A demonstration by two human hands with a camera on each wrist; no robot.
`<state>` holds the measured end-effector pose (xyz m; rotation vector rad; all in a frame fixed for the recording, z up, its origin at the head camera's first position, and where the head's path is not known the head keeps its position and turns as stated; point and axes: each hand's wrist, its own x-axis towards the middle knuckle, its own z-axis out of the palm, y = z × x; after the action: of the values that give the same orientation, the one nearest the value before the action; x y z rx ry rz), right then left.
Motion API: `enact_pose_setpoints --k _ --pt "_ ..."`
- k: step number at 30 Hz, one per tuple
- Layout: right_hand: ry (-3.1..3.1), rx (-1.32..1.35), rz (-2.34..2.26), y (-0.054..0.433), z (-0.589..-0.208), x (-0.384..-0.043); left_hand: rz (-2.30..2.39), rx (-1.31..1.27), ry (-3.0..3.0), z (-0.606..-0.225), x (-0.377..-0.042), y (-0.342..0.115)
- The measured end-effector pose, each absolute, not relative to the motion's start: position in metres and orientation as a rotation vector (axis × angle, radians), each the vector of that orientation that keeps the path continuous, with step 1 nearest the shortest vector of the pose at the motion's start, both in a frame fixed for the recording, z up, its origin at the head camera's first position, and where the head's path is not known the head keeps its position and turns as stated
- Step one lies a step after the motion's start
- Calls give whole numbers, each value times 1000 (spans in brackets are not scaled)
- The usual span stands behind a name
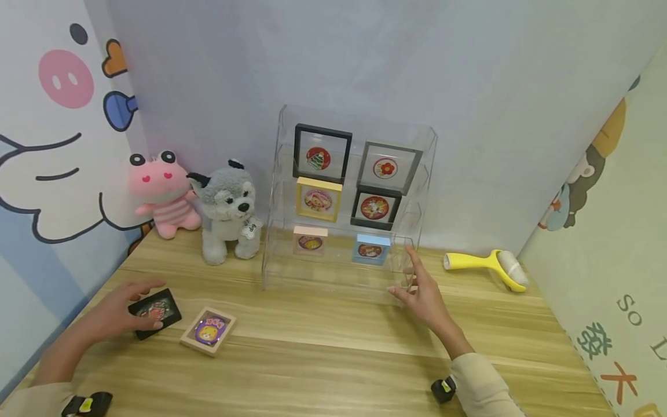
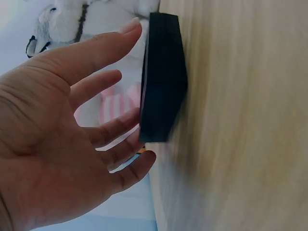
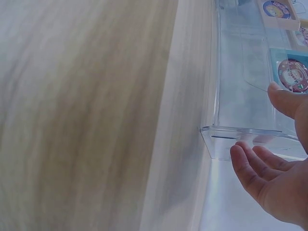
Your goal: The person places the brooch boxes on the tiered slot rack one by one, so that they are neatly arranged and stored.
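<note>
In the head view my left hand (image 1: 122, 313) is over a black square frame (image 1: 165, 306) with a picture inside, at the table's left. The left wrist view shows the thumb and fingers (image 2: 127, 173) spread above the frame's upper face, not curled round it. Beside it lies a light wood frame (image 1: 189, 340) with a purple bear badge. My right hand (image 1: 427, 298) is at the right side of a clear tiered rack (image 1: 333, 278). Seen from the right wrist, its fingers (image 3: 245, 168) are close to the outer side panel, while the thumb is over the front tier; contact is unclear.
On the rack stand several framed badges, including a blue frame (image 1: 371, 259) and a yellow frame (image 1: 299, 200). A grey plush dog (image 1: 226, 211) and a pink plush toy (image 1: 161, 185) sit left of the rack. To the right lies a yellow-handled roller (image 1: 469, 262).
</note>
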<state>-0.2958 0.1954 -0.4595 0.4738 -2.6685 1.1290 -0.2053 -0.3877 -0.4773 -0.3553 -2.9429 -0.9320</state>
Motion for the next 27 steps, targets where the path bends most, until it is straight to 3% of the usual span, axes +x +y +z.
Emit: enact_pose_setpoints --k 27 --pt "-2682 464 1132 196 -461 -296 -857 -227 -3033 -479 -212 -389"
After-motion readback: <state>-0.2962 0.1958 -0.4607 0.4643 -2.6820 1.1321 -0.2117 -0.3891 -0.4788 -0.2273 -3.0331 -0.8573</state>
